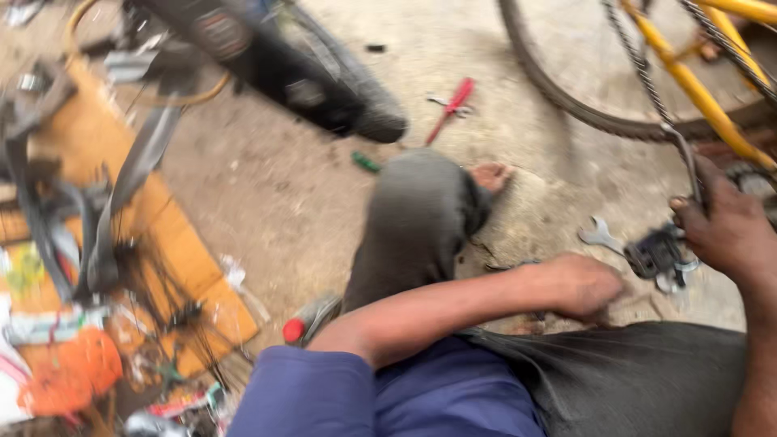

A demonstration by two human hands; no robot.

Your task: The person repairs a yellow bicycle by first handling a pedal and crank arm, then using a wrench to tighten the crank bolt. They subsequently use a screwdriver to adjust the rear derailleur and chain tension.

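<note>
Dusty concrete floor (267,186) under flat daylight, orange cardboard (174,235) at left.

Motion blur smears the heap of dark metal parts and orange cardboard (121,243) at the left beyond telling, the yellow-framed bicycle wheel (647,89) runs off the top and right edges, and the left hand's (579,285) fingertips are too blurred to read.

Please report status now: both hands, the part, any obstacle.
Left hand low on ground, grip hidden. Right hand closed on thin metal cable. Small dark metal bicycle part between hands. Silver open-end wrench beside it.
</note>
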